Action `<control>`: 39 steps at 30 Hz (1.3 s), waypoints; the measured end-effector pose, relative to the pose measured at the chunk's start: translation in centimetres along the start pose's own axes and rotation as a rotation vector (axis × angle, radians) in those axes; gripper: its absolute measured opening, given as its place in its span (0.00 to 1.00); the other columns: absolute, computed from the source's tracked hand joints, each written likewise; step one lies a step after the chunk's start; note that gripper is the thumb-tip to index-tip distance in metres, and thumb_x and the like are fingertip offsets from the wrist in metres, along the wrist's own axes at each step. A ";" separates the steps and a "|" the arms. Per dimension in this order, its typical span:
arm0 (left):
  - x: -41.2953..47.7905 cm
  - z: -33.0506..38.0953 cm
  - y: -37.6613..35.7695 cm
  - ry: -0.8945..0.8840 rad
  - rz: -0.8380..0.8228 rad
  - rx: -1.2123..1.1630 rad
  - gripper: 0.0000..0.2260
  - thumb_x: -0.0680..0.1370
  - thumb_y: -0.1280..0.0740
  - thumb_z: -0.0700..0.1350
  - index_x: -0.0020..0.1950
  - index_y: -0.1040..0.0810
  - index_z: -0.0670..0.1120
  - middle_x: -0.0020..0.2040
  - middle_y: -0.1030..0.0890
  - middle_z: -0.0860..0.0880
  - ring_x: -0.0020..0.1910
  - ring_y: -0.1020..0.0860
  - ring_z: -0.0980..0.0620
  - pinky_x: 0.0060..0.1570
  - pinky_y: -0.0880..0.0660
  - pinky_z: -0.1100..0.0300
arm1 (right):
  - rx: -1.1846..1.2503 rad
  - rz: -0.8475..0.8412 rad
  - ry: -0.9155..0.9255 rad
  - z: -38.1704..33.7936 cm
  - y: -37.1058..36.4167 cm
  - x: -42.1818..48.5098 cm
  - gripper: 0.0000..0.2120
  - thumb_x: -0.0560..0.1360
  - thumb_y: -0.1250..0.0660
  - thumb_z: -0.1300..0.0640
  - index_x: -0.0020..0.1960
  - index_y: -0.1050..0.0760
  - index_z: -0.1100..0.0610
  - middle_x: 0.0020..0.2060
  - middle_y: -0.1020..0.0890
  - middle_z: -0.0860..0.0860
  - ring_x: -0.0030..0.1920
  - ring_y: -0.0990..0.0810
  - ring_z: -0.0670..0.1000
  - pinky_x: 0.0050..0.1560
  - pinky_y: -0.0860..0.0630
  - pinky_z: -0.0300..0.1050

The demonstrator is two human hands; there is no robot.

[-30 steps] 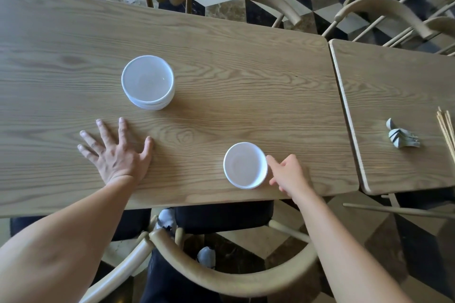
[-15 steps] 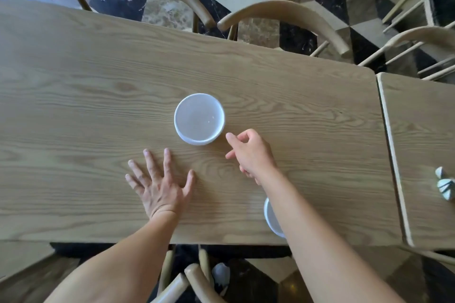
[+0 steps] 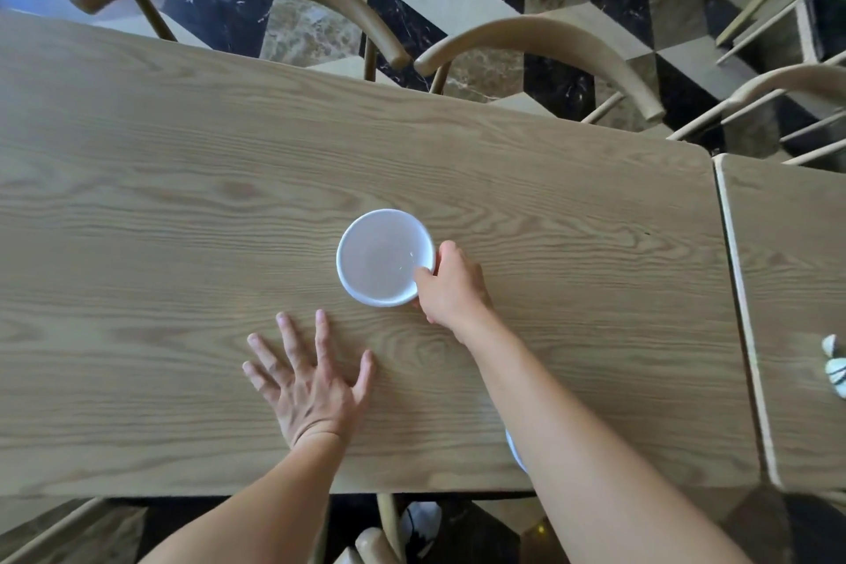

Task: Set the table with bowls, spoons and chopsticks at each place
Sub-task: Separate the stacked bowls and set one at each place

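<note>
Grabbing the bowl stack mid-table

We're pinching the right rim of the white bowl stack [image 3: 385, 256] with our right hand [image 3: 451, 286], thumb inside and fingers curling round the outside; it's sitting mid-table [image 3: 183, 206]; our left hand [image 3: 309, 385] is lying flat and spread on the wood nearby, holding nothing; another bowl [image 3: 514, 449] is peeking out under our right forearm at the near edge; spoons [image 3: 835, 369] are lying on the side table [image 3: 796, 270].

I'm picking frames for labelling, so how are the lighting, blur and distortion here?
Head view: soft, even daylight; a small glint inside the white round bowl gripped by the right hand; faint shadows under the flat left hand. Wide-angle bending curves the light wooden table edges; bluish haze top left; corners are blurred.
</note>
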State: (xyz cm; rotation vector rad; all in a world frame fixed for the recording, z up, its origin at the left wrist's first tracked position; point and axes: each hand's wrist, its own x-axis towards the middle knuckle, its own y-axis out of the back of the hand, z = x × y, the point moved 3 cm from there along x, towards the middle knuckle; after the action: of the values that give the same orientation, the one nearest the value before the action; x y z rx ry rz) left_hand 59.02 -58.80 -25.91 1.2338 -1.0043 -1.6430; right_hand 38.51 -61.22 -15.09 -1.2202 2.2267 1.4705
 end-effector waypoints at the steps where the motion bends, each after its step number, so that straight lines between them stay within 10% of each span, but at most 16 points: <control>1: 0.0 0.0 0.0 0.003 -0.005 0.004 0.40 0.71 0.47 0.72 0.81 0.45 0.57 0.83 0.54 0.44 0.79 0.63 0.34 0.75 0.62 0.35 | 0.024 -0.001 0.002 0.1 0.2 -0.2 0.04 0.74 0.39 0.56 0.43 0.34 0.55 0.47 0.19 0.60 0.43 0.16 0.63 0.39 0.19 0.58; 7: -0.2 0.2 0.4 0.010 -0.028 0.011 0.39 0.73 0.47 0.72 0.81 0.49 0.58 0.82 0.58 0.46 0.79 0.64 0.36 0.75 0.65 0.37 | 0.456 -0.003 -0.074 1.9 5.3 -2.5 0.05 0.76 0.40 0.62 0.43 0.35 0.55 0.35 0.18 0.63 0.14 0.37 0.48 0.18 0.44 0.31; 19: -0.7 0.7 1.0 0.021 -0.053 0.079 0.38 0.75 0.46 0.71 0.81 0.52 0.57 0.82 0.58 0.43 0.78 0.64 0.34 0.74 0.66 0.36 | 0.453 0.129 -0.346 18.2 12.3 -4.9 0.04 0.75 0.40 0.65 0.47 0.34 0.58 0.35 0.17 0.63 0.16 0.39 0.46 0.19 0.46 0.35; 39: -2.1 10.7 -1.5 0.378 0.043 -0.070 0.44 0.75 0.49 0.70 0.81 0.54 0.44 0.82 0.55 0.38 0.80 0.59 0.34 0.74 0.60 0.30 | 0.435 -0.169 -0.214 20.3 9.9 1.6 0.07 0.75 0.40 0.65 0.46 0.38 0.56 0.34 0.21 0.62 0.17 0.40 0.47 0.21 0.47 0.33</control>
State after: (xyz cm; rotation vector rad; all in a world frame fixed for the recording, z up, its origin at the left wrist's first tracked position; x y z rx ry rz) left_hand 48.70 -55.10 -24.57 1.3991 -0.7259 -1.3333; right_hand 25.05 -43.49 -19.14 -1.0249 2.0902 0.9369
